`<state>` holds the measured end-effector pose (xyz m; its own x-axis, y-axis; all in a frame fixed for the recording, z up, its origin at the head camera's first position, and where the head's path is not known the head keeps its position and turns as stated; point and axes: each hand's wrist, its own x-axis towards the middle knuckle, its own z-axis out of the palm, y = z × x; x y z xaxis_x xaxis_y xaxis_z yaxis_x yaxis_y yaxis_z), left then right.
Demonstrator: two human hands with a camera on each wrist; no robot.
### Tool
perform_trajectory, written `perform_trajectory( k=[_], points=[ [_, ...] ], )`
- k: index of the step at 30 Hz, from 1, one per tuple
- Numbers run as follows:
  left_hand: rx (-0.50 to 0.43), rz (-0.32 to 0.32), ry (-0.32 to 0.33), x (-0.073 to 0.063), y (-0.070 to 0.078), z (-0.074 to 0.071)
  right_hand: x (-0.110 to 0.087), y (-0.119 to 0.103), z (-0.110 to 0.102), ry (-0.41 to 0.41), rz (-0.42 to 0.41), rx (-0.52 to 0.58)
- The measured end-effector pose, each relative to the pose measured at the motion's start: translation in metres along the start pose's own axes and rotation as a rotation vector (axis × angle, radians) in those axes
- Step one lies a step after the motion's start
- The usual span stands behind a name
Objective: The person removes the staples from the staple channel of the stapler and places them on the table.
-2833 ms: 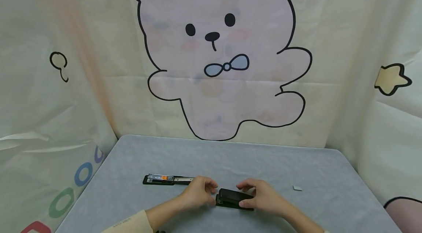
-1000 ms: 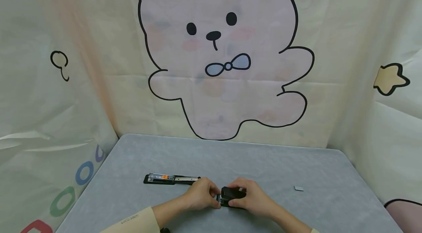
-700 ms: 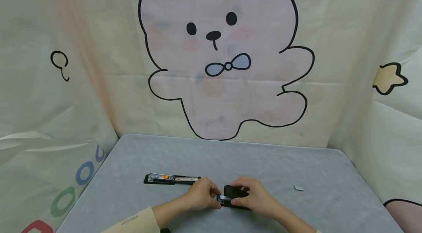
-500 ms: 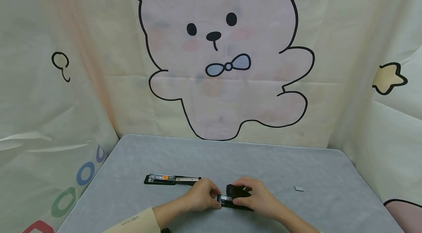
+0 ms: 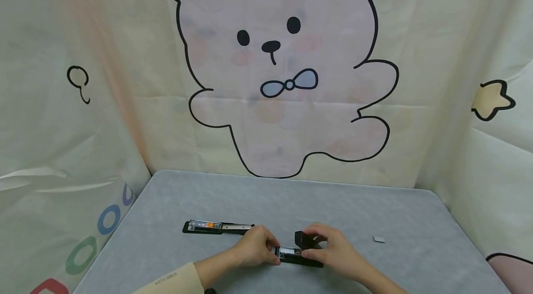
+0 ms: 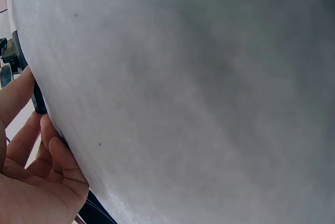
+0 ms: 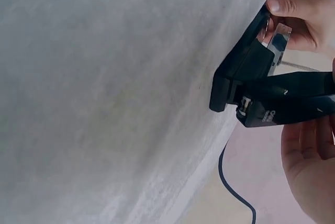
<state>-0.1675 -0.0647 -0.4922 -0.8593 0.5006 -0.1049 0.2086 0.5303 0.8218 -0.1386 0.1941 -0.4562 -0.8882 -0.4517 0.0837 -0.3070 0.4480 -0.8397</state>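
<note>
A black stapler [image 5: 310, 261] sits on the grey table in front of me, its top cover [image 5: 304, 239] swung up off the base and the silver staple channel [image 5: 288, 251] showing. My left hand [image 5: 253, 247] pinches the front end of the stapler's base between thumb and fingers. With its thumb and fingers, my right hand [image 5: 336, 251] grips the raised cover. In the right wrist view the cover [image 7: 288, 98] stands at a steep angle to the base [image 7: 241, 64], joined at the hinge, and a spring [image 7: 298, 66] is visible.
Behind my left hand lies a second opened stapler-like thing [image 5: 237, 227] with a clear and orange part [image 5: 205, 224]. A small grey piece, perhaps a staple strip [image 5: 379, 239], lies to the right. Printed curtains [image 5: 275, 137] stand around the table [image 5: 291, 197].
The stapler's cover, earlier down on its base, has been lifted and tipped back to the right by my right hand. My left hand has closed on the base's front end and stayed there.
</note>
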Motion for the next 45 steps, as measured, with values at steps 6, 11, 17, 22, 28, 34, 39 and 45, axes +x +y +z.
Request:
perform_trajectory(
  k=[6,11,17,22,28,34,39,45],
  points=[
    [-0.028,-0.024,0.002,0.001,-0.002,0.001,-0.006,-0.002,-0.008,0.011,0.014,0.002],
    [-0.034,-0.038,0.001,0.003,-0.002,0.001,-0.01,0.0,-0.014,0.035,0.06,0.007],
    [-0.039,-0.039,0.001,0.002,-0.001,0.002,-0.016,0.002,-0.019,0.057,0.039,0.013],
    [-0.036,-0.04,0.01,0.002,-0.002,0.002,-0.019,0.004,-0.024,0.058,0.02,0.022],
    [-0.042,-0.027,0.013,0.002,-0.002,0.002,-0.023,0.005,-0.029,0.059,0.047,0.039],
    [-0.04,-0.028,0.021,0.002,-0.002,0.002,-0.026,0.007,-0.032,0.072,0.056,0.051],
    [-0.035,-0.033,0.02,0.002,-0.001,0.003,-0.03,0.008,-0.036,0.073,0.066,0.066],
    [-0.037,-0.034,0.015,0.002,0.0,0.002,-0.034,0.01,-0.04,0.05,0.083,0.117]
  ],
)
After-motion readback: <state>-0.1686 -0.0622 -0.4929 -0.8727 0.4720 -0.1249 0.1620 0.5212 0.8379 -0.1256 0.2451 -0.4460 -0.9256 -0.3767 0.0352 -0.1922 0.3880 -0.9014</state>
